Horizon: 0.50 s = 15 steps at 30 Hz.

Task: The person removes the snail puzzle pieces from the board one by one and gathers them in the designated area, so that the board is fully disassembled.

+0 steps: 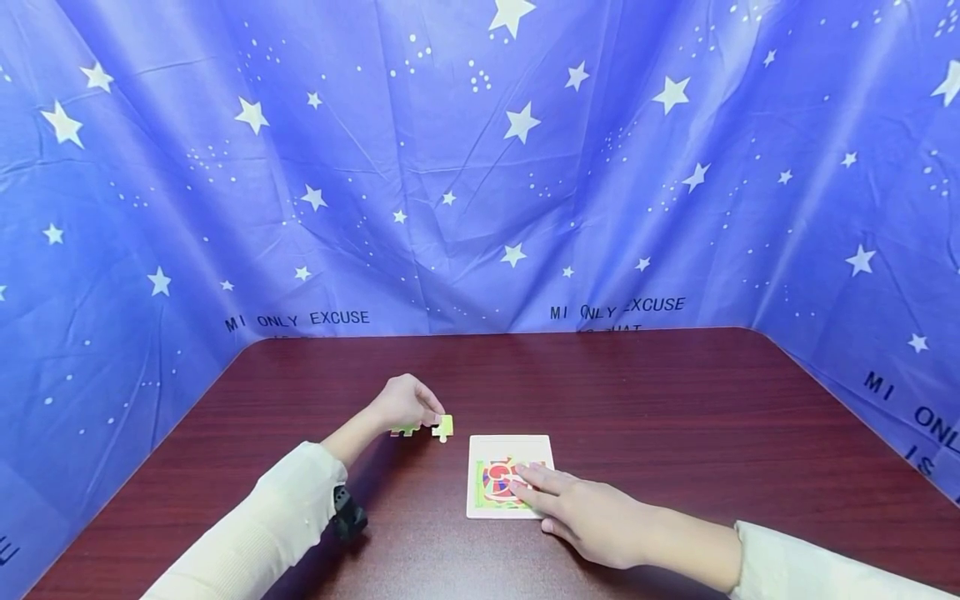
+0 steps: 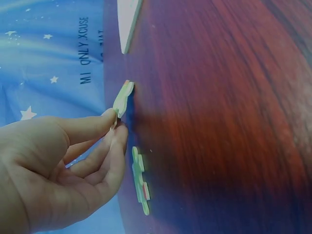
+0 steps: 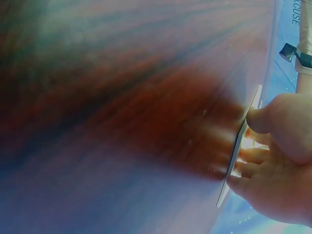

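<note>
Between thumb and fingertips, my left hand (image 1: 405, 402) pinches a yellow-green jigsaw puzzle piece (image 1: 444, 425), held just above the table in the left wrist view. Beneath that hand lies another green puzzle piece (image 2: 139, 175) with a bit of red, partly hidden by the hand in the head view. My right hand (image 1: 592, 508) rests its outstretched fingers on the right side of a white-framed puzzle board (image 1: 510, 445). Red, green and purple artwork fills the board's lower part, while its upper strip shows bare white. The right fingers cover some of the artwork.
The dark red wooden table (image 1: 637, 400) extends around the board. A blue curtain (image 1: 420, 167) with white stars surrounds its back and sides. On the left wrist sits a black camera (image 1: 349, 512), close above the tabletop.
</note>
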Tool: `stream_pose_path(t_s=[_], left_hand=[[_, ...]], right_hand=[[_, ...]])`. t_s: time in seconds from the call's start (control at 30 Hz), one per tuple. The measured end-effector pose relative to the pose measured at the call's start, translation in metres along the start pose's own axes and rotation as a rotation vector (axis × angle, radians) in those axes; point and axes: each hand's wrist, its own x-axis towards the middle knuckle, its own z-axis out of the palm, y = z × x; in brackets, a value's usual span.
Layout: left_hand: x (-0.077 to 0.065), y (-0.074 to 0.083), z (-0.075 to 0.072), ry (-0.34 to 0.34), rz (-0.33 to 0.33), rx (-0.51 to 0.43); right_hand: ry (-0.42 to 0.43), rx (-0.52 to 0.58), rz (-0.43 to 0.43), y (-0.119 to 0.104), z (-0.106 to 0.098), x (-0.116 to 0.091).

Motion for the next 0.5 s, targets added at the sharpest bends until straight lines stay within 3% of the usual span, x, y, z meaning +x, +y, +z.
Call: stream_pose_path(t_s=[0.17,0.5], left_hand=[[0.0007,-0.0056,0.0011,0.035,0.114,0.128],[0.0016,-0.007,0.0031,0.057,0.144,0.135]], right_hand=[[0.003,0.004,-0.009,0.0,0.0004,0.0],[0.004,-0.002,-0.002,0.0007,0.0004,-0.0004]])
